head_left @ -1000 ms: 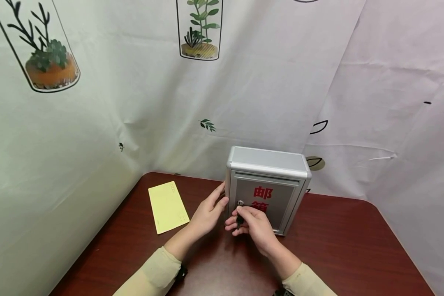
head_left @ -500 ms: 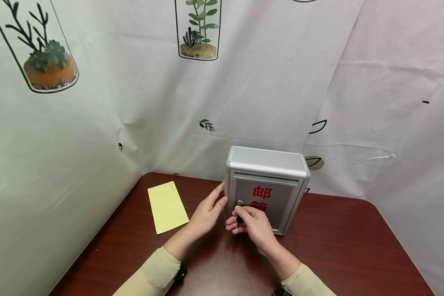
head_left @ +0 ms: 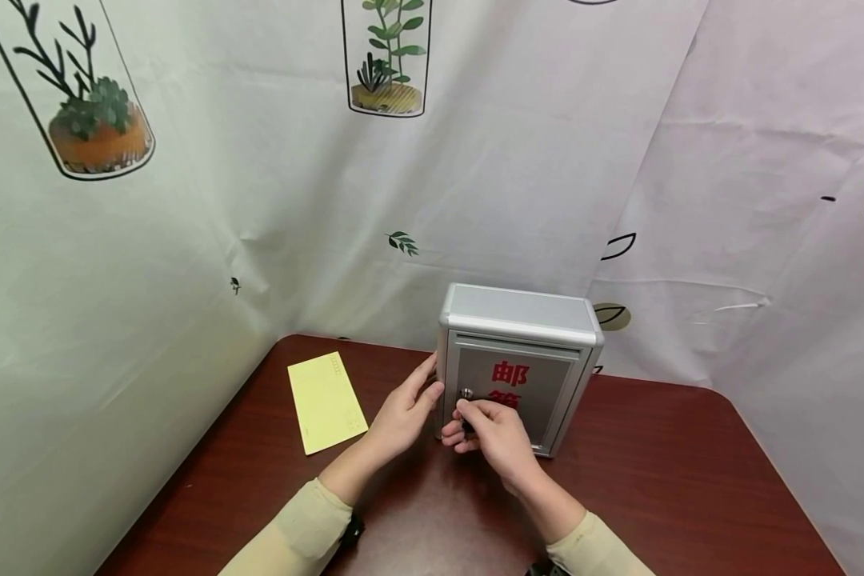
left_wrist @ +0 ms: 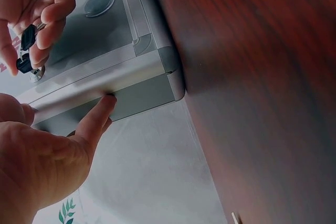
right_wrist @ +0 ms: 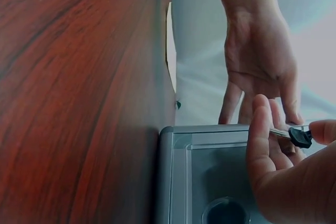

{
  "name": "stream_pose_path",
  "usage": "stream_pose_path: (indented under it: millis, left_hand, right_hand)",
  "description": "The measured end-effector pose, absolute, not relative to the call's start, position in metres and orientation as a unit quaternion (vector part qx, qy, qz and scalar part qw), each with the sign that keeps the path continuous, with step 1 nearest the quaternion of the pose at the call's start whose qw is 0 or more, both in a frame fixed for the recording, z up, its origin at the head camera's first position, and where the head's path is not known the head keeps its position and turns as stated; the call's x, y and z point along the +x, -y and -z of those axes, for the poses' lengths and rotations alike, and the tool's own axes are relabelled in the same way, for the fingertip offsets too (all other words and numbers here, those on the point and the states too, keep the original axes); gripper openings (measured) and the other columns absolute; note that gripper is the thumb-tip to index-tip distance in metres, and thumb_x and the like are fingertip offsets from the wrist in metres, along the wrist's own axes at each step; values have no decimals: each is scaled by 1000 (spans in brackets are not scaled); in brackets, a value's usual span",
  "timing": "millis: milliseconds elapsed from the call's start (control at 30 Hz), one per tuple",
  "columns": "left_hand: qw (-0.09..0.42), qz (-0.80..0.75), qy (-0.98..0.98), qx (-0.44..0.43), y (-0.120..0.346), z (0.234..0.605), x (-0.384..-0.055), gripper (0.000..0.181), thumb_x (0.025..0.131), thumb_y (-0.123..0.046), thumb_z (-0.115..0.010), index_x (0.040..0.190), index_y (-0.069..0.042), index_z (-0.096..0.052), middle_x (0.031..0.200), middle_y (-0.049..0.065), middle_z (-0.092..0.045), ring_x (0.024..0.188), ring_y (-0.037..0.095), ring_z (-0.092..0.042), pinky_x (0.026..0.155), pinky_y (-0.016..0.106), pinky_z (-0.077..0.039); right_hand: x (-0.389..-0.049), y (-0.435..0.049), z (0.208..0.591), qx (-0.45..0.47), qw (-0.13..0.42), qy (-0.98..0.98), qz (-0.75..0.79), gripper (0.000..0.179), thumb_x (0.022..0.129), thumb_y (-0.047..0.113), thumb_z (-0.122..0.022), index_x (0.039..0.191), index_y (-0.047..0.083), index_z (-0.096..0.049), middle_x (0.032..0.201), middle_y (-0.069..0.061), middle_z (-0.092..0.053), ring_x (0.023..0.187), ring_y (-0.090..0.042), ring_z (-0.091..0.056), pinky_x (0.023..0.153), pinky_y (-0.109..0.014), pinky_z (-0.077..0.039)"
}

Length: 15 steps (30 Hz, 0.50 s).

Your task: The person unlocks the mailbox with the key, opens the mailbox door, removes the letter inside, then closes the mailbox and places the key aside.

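A silver metal mailbox (head_left: 522,316) with red characters on its front stands upright on the table. My left hand (head_left: 399,412) rests against its left side, fingers extended along the side panel and thumb at the front edge. My right hand (head_left: 500,440) is at the round lock (head_left: 466,394), thumb and forefinger pinching a black-headed key (left_wrist: 23,63) there. A second black-headed key (left_wrist: 28,38) hangs from the first by a ring, beside the right hand's other fingers. In the right wrist view, the hanging key (right_wrist: 301,137) shows its metal blade near those fingers.
A yellow envelope (head_left: 327,404) lies flat on the dark red wooden table (head_left: 662,480), left of the left hand. Behind the mailbox hangs a pale cloth backdrop (head_left: 518,176) printed with plants, which also covers both sides.
My right hand's lower fingers have shifted slightly rightwards, and less of the hanging key shows below the thumb. The left hand, mailbox and envelope keep their places.
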<state>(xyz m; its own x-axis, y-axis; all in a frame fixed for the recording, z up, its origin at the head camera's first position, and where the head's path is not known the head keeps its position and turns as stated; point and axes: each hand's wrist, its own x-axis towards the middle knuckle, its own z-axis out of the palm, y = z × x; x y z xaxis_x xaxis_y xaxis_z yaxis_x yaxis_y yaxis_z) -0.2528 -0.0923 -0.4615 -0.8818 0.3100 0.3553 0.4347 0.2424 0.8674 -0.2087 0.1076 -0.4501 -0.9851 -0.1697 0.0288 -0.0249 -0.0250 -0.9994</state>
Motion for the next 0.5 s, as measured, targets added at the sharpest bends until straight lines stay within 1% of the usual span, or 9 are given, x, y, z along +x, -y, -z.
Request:
stream_pose_path:
  millis: [200, 400, 500]
  left_hand:
    - [54, 569, 786, -235, 93, 460, -252, 58, 119, -26, -58, 174, -22, -41, 169, 4, -54, 145, 27, -61, 112, 51, -56]
    - [52, 569, 786, -235, 92, 460, -252, 59, 119, -27, -57, 175, -23, -40, 169, 4, -53, 144, 27, -61, 111, 51, -57]
    - [49, 569, 787, -234, 92, 460, -252, 58, 119, -27, -57, 175, -23, -40, 170, 5, -52, 144, 28, -61, 109, 49, -58]
  right_hand:
    - [-210, -108, 448, -56, 54, -699, 711, 40, 112, 26, -68, 111, -14, -72, 91, -20, -82, 81, -26, -82, 71, -33, -67]
    - [-207, -108, 443, -53, 44, -709, 702, 39, 110, 25, -72, 113, -13, -74, 92, -21, -81, 81, -28, -83, 70, -33, -67]
    - [-205, -107, 440, -51, 29, -730, 681, 38, 109, 26, -74, 114, -11, -77, 90, -19, -81, 80, -28, -82, 68, -32, -66]
